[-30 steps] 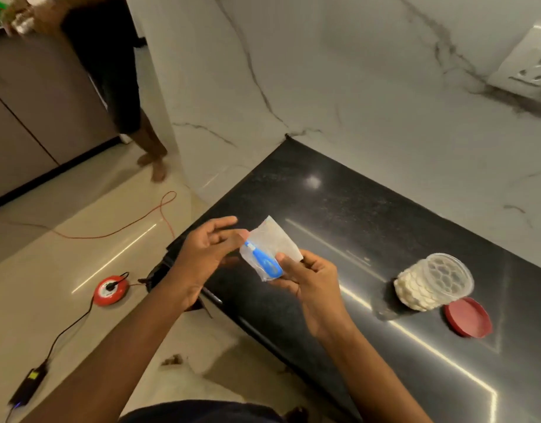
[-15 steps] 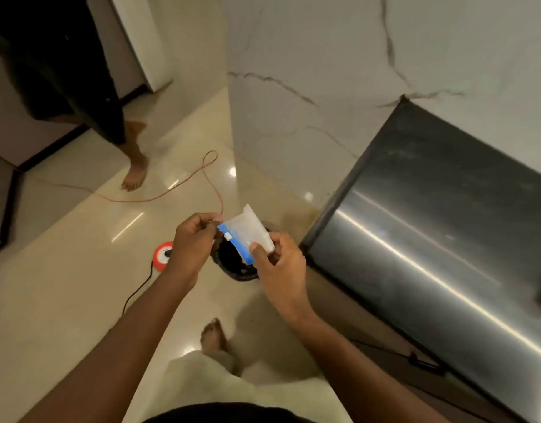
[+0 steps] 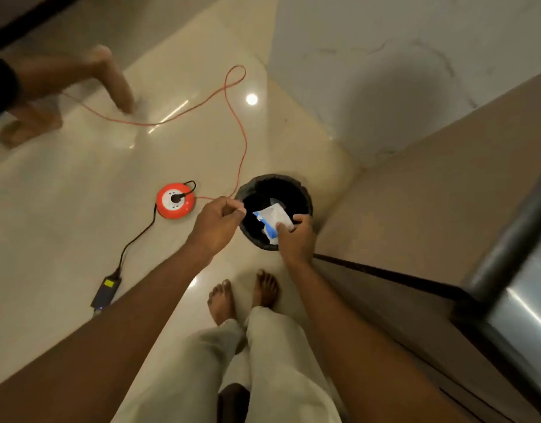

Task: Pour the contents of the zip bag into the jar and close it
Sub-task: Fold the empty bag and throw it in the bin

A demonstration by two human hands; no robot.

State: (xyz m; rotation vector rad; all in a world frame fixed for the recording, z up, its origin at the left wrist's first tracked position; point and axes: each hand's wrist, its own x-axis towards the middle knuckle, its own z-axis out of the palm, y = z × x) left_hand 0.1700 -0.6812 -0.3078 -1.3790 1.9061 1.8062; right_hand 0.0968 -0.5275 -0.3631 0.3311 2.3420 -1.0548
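The clear zip bag (image 3: 274, 219) with its blue zip strip looks empty and crumpled. My right hand (image 3: 296, 238) pinches it by its lower edge, right above the open mouth of a black bin (image 3: 303, 195) on the floor. My left hand (image 3: 217, 222) is just left of the bag, fingers curled, thumb and fingertips pressed together; it is apart from the bag and I see nothing in it. The jar and its red lid are out of view.
A red round socket reel (image 3: 175, 200) with an orange cord (image 3: 240, 129) lies left of the bin, and a black adapter (image 3: 106, 291) lies nearer. Another person's bare legs (image 3: 110, 77) are at the upper left. The dark counter edge (image 3: 507, 248) runs along the right. My own feet (image 3: 241, 294) stand below the bin.
My view has swung from the counter down to the floor. Both hands carried the bag from above the counter to over the bin. My left hand has let go of it.
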